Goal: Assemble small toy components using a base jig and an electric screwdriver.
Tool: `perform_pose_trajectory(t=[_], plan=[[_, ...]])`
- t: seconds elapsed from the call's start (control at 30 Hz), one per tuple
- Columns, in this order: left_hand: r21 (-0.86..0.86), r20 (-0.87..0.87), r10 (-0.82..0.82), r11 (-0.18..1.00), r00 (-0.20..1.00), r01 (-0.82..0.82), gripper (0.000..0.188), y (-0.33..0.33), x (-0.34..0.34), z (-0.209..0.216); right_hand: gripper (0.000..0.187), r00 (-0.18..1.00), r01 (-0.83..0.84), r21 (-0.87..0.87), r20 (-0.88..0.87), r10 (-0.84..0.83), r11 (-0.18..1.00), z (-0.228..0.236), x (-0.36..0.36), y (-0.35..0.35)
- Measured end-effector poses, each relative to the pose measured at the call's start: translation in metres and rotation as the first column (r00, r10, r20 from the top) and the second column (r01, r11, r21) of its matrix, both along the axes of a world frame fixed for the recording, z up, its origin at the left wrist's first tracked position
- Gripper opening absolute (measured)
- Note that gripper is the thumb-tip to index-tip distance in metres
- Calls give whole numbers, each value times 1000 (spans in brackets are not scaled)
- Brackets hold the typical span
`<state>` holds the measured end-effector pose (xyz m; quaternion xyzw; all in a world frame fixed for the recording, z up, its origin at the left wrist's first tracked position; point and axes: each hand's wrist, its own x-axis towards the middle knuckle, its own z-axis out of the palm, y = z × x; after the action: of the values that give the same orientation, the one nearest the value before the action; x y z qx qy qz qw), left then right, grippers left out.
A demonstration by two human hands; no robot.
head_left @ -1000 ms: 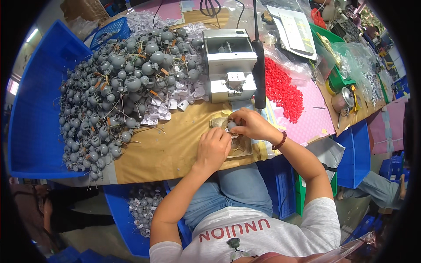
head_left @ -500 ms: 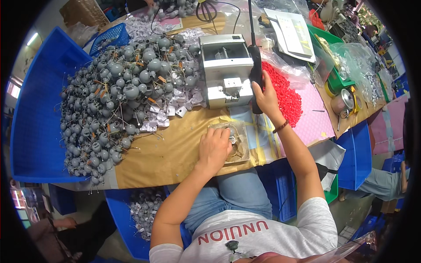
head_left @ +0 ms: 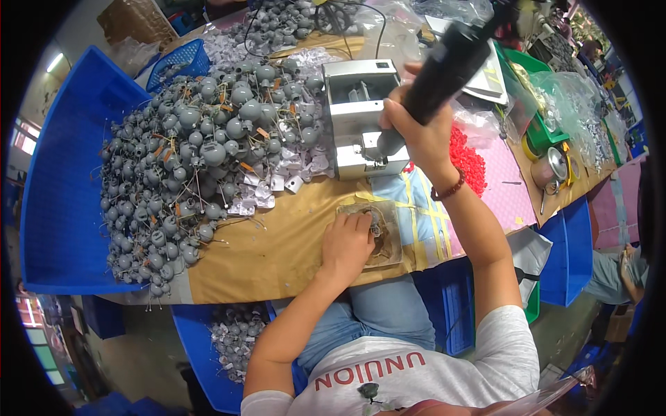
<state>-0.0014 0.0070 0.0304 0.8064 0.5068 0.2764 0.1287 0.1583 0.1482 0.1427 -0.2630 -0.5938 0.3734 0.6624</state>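
Observation:
My right hand (head_left: 424,128) is wrapped round a black electric screwdriver (head_left: 447,69), its cord running up and away. The driver is tilted, and its lower end is over the front of a white screw feeder (head_left: 357,118); I cannot tell whether the bit touches it. My left hand (head_left: 347,243) has its fingers curled onto a small grey part (head_left: 375,223) sitting in a square, worn fixture block (head_left: 390,258) near the table's front edge. Those fingers hide much of the part.
Left of the feeder lies a large heap of grey round housings (head_left: 187,139) with wires, spilling from a blue bin (head_left: 66,187). White square pieces (head_left: 277,182) lie at its edge. To the right are red small parts (head_left: 466,161), a metal mug (head_left: 549,166) and a green tray (head_left: 541,128).
My right hand has lifted the screwdriver from upright beside the feeder to a tilt over its front. My left hand stays at the fixture block.

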Motion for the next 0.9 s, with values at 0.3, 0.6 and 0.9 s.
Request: perform_pose_trajectory(t=[0.3, 0.6, 0.9], plan=[[17, -14, 47, 999, 999, -47, 36, -1, 2, -6, 41, 987, 69, -278, 158, -25, 958, -16, -20, 33], [24, 2, 55, 998, 998, -55, 27, -1, 3, -8, 75, 967, -62, -320, 214, 136, 945, -29, -12, -74], [69, 37, 55, 996, 998, -57, 26, 0, 2, -14, 57, 968, -124, -263, 180, 175, 957, -38, -13, -91]])
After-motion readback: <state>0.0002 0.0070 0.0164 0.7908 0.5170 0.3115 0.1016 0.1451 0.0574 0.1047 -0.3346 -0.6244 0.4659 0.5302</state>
